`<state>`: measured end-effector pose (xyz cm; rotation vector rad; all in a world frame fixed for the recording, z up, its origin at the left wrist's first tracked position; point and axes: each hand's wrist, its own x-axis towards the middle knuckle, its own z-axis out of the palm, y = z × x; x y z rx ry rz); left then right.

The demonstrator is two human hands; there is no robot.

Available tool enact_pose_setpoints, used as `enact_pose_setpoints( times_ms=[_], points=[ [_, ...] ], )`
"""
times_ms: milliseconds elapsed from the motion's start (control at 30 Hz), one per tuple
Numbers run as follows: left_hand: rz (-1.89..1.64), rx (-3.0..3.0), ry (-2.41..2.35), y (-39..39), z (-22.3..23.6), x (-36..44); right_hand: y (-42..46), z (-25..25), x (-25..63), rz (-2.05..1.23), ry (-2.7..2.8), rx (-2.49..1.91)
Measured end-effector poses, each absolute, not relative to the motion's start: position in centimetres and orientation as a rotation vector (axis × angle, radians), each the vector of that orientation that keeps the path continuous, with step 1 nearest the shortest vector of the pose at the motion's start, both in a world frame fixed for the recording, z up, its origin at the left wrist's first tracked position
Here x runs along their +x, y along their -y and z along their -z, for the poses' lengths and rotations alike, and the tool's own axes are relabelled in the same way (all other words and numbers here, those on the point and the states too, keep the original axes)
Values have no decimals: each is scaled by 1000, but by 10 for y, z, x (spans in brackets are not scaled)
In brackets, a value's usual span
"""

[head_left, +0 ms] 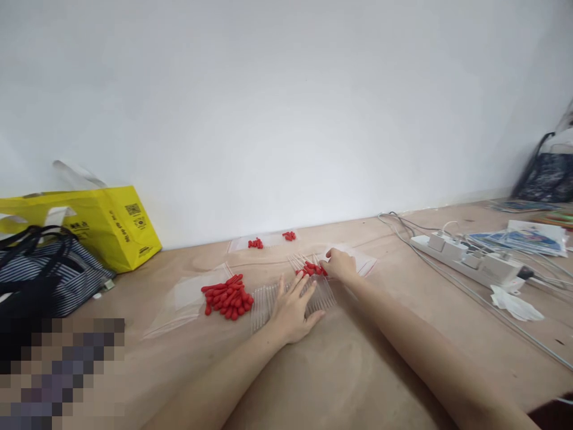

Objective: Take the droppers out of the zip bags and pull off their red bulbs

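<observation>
My left hand (293,307) lies flat with fingers spread on a row of clear plastic tubes (268,298) laid side by side on the wooden table (358,370). My right hand (341,264) is curled at the far end of the tubes, fingertips pinched at a small cluster of red caps (313,269). A larger pile of red caps (227,297) rests on a clear plastic bag (188,298) to the left. Two small groups of red caps (256,243) sit on another clear bag near the wall.
A yellow shopping bag (111,224) and a striped dark bag (49,275) stand at the left. A white power strip (470,260) with cables, papers (523,239) and a dark bag (548,173) lie at the right. A white wall backs the table.
</observation>
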<state>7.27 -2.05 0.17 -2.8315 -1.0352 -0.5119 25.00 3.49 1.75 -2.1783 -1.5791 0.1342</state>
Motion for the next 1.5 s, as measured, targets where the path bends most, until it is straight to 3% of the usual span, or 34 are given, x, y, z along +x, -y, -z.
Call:
enact_pose_setpoints(
  times_ms=[567, 933, 1167, 1300, 1500],
  points=[
    [926, -2737, 811, 48, -1, 45, -54, -31, 243, -559, 1494, -2176],
    [1021, -2551, 1088, 60, -7, 5, 21, -23, 196, -908, 1620, -1389],
    [1136, -2451, 1161, 56, -8, 4, 41, 4, 157, -1236, 1343, -835],
    [1123, -2389, 1075, 52, -11, -12, 41, 4, 180, -980, 1438, -935],
    [1060, -2350, 969, 51, -9, -19, 55, 2, 194, -15, 2088, -962]
  ],
)
